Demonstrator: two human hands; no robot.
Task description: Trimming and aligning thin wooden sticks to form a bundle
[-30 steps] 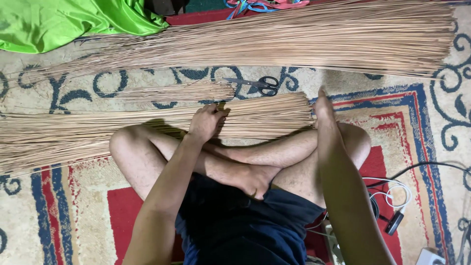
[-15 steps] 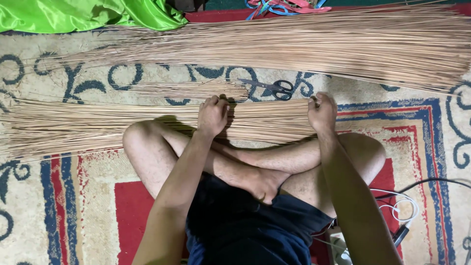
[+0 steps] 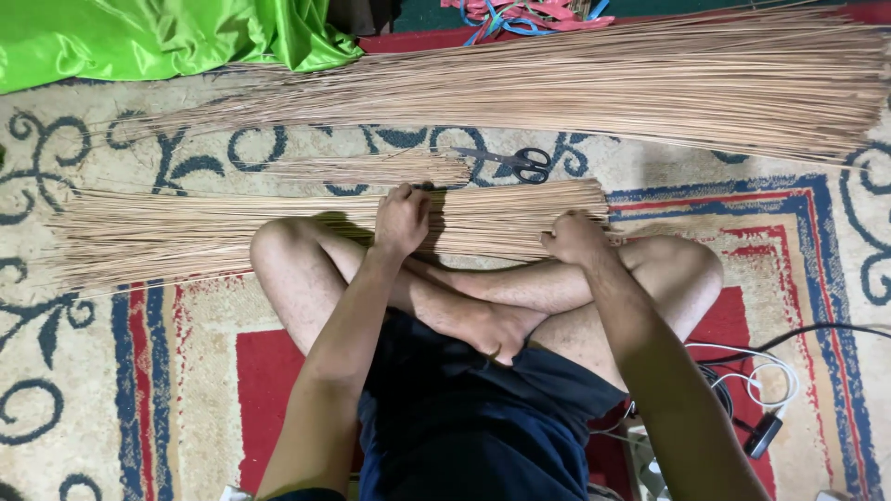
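Stick bundle (image 3: 278, 227) partly under hands

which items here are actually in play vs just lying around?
In play:
- left hand and right hand, both resting on the near bundle of thin sticks

Lying about:
- scissors
- small stick bunch
- big far stick pile
- green cloth
- coloured cords
- cables and charger
- patterned rug

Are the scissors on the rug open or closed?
Closed. The scissors lie flat on the rug, blades together in one thin line, handles side by side, just beyond the stick bundle.
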